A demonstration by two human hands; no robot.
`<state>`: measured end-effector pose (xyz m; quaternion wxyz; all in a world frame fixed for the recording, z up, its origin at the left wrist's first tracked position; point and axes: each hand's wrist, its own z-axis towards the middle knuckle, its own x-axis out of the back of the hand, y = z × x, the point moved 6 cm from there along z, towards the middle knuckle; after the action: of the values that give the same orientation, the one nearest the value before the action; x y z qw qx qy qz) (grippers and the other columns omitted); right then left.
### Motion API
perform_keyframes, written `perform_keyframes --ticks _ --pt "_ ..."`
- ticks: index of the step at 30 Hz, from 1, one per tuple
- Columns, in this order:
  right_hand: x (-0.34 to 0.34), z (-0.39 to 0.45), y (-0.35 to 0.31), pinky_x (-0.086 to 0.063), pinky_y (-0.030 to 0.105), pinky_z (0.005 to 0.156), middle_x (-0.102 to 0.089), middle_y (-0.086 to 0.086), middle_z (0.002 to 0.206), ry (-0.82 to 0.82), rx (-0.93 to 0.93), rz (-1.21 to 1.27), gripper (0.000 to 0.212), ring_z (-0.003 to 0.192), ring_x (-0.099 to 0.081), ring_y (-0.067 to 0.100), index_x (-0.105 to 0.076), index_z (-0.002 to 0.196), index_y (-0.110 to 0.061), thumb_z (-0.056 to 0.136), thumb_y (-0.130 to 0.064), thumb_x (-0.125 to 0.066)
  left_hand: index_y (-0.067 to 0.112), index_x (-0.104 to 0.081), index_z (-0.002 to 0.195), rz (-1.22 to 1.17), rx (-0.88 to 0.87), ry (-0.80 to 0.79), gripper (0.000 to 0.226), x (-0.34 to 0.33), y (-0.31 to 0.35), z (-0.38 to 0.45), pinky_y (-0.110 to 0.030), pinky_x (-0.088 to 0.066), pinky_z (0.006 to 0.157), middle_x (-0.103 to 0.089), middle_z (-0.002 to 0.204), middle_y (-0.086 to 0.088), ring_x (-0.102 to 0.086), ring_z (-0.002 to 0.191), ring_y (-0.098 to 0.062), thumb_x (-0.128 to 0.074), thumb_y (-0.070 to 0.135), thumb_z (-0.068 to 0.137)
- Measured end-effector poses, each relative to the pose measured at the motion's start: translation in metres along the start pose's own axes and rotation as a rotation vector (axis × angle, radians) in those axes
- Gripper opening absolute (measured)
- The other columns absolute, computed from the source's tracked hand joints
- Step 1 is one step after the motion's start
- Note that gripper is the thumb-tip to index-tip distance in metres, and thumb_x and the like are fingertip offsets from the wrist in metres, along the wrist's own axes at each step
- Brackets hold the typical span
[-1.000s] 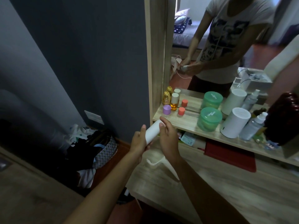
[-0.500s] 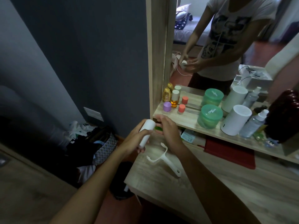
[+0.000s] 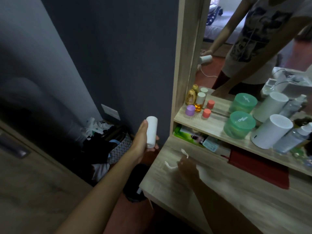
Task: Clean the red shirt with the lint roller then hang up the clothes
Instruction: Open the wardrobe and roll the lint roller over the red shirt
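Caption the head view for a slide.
Left hand grips a white cylindrical lint roll beside the wooden dresser while the blurred right hand reaches the white plastic roller handle.

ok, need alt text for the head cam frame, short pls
The left hand holds a white roll upright beside a wooden dresser, while the blurred right hand reaches onto the white roller handle lying on the dresser top. Jars and bottles line the shelf under a mirror.
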<state>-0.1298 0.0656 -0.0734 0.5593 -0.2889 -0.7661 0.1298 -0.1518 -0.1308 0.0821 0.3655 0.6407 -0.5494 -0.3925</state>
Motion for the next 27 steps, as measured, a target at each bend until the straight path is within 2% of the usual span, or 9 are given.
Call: perform_keyframes --ticks 3,6,9,13,15,19,21,24,27 --pt "0.01 -0.008 -0.009 -0.047 0.03 0.069 -0.06 0.012 0.111 0.062 -0.007 0.256 0.038 0.087 -0.057 0.019 -0.045 0.129 -0.011 0.092 -0.014 -0.052 0.015 -0.043 0.135 -0.045 -0.011 0.017 0.062 0.004 0.003 -0.003 -0.026 -0.047 0.05 -0.062 0.067 -0.008 -0.06 0.046 -0.021 -0.03 0.06 0.095" --pt "0.05 -0.023 -0.038 -0.056 0.04 0.072 -0.063 0.011 0.111 0.222 0.031 0.396 0.06 0.086 -0.064 0.023 -0.029 0.142 -0.021 0.089 -0.023 -0.058 0.011 -0.041 0.137 -0.151 0.015 0.025 0.063 0.006 0.004 0.0 -0.029 -0.052 0.056 -0.06 0.067 -0.01 -0.067 0.055 -0.024 -0.032 0.058 0.096" --pt "0.099 -0.045 -0.077 -0.055 0.035 0.074 -0.066 0.009 0.114 0.349 0.203 0.317 0.064 0.09 -0.066 0.025 -0.029 0.148 -0.023 0.09 -0.03 -0.054 0.009 -0.039 0.139 -0.259 0.042 0.013 0.065 0.0 0.006 -0.001 -0.029 -0.053 0.058 -0.058 0.071 -0.013 -0.07 0.069 -0.027 -0.034 0.058 0.095" --pt "0.15 -0.086 -0.122 -0.053 0.035 0.083 -0.062 0.007 0.124 0.463 0.435 0.262 0.069 0.102 -0.063 0.022 -0.031 0.149 -0.026 0.083 -0.038 -0.047 -0.003 -0.051 0.119 -0.277 0.094 -0.054 0.077 -0.022 0.013 -0.012 -0.025 -0.052 0.048 -0.058 0.068 -0.015 -0.067 0.055 -0.025 -0.03 0.066 0.092" --pt "0.164 -0.098 -0.136 -0.048 0.029 0.076 -0.064 0.006 0.118 0.504 0.493 0.18 0.072 0.095 -0.061 0.019 -0.033 0.149 -0.024 0.08 -0.043 -0.039 -0.003 -0.052 0.115 -0.273 0.074 -0.11 0.079 -0.038 0.019 -0.019 -0.025 -0.051 0.049 -0.058 0.067 -0.015 -0.062 0.049 -0.022 -0.029 0.068 0.091" --pt "0.189 -0.113 -0.15 -0.028 0.017 0.051 -0.066 0.005 0.101 0.592 0.557 0.036 0.078 0.069 -0.052 0.013 -0.035 0.149 -0.022 0.075 -0.046 -0.03 -0.002 -0.047 0.126 -0.293 -0.003 -0.181 0.075 -0.052 0.033 -0.028 -0.026 -0.05 0.049 -0.061 0.065 -0.013 -0.06 0.048 -0.02 -0.032 0.063 0.092" --pt "0.196 -0.119 -0.156 -0.021 0.012 0.049 -0.068 0.006 0.103 0.622 0.594 -0.043 0.078 0.066 -0.055 0.017 -0.034 0.149 -0.02 0.076 -0.045 -0.028 -0.002 -0.053 0.116 -0.28 -0.036 -0.224 0.071 -0.054 0.04 -0.031 -0.026 -0.05 0.049 -0.061 0.065 -0.013 -0.059 0.05 -0.019 -0.033 0.062 0.093" --pt "0.205 -0.121 -0.16 -0.03 0.022 0.049 -0.067 0.01 0.111 0.636 0.599 -0.067 0.072 0.072 -0.061 0.022 -0.032 0.15 -0.021 0.081 -0.041 -0.031 0.002 -0.058 0.103 -0.261 -0.08 -0.277 0.062 -0.059 0.049 -0.038 -0.026 -0.05 0.05 -0.06 0.067 -0.014 -0.058 0.051 -0.019 -0.032 0.058 0.095" --pt "0.212 -0.117 -0.163 -0.029 0.024 0.05 -0.067 0.009 0.101 0.64 0.592 -0.078 0.07 0.067 -0.053 0.018 -0.03 0.151 -0.022 0.082 -0.037 -0.034 0.005 -0.058 0.106 -0.309 -0.079 -0.327 0.059 -0.063 0.056 -0.042 -0.029 -0.05 0.054 -0.06 0.073 -0.015 -0.056 0.056 -0.02 -0.036 0.058 0.094"
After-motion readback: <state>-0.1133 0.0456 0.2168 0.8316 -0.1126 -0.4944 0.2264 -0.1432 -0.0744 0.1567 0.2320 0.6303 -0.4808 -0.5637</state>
